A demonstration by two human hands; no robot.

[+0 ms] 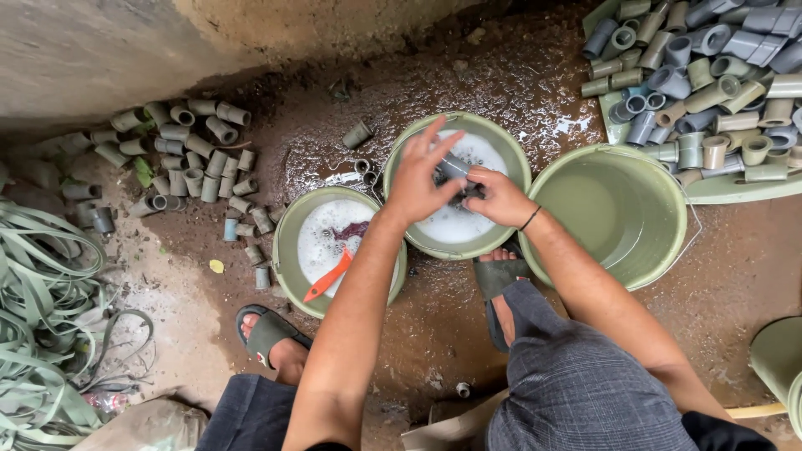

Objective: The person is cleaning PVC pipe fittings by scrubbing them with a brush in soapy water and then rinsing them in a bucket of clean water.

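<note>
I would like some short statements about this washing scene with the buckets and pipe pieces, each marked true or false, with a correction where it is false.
1. Both hands work over the middle bucket. True: the left hand and the right hand meet above its foamy water, around a grey pipe piece.
2. An orange brush lies in the right bucket. False: it lies in the left bucket, in the foam.
3. The right bucket is full of foam. False: it shows no foam, only a pale green inside.
4. A heap of pipe pieces fills a tray at the upper right. True.
5. The person wears closed shoes. False: sandals show on the feet.
</note>
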